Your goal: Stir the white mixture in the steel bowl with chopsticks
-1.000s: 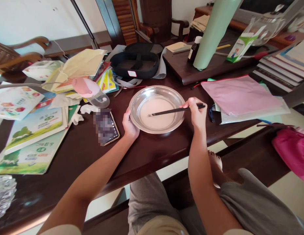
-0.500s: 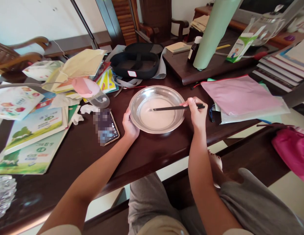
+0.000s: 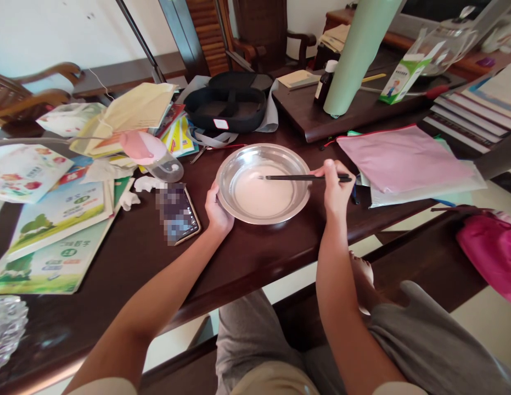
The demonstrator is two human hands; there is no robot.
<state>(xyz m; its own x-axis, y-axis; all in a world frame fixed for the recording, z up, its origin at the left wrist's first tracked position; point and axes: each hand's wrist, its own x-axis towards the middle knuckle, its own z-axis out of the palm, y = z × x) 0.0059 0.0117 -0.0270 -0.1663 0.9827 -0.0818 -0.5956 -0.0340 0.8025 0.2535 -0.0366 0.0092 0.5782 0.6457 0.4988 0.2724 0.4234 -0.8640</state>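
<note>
A round stainless steel bowl stands near the table's front edge, with a pale, whitish liquid covering its bottom. My left hand grips the bowl's left rim, its fingers partly hidden by the bowl. Held in a pinch by my right hand are black chopsticks, lying almost level over the bowl's right rim. Their tips are in the liquid near the bowl's middle. A phone lies on the table to the left of my left hand, its screen partly blurred.
Behind the bowl sits an open black case. Books, tissues and a pink-and-clear container crowd the left side. At right lies a pink zip pouch; a green cylinder and medicine bottle stand on a raised board.
My right hand has shifted slightly to the right and up with the chopsticks, and their tips have moved the same way in the liquid. My left hand and the bowl look unmoved.
</note>
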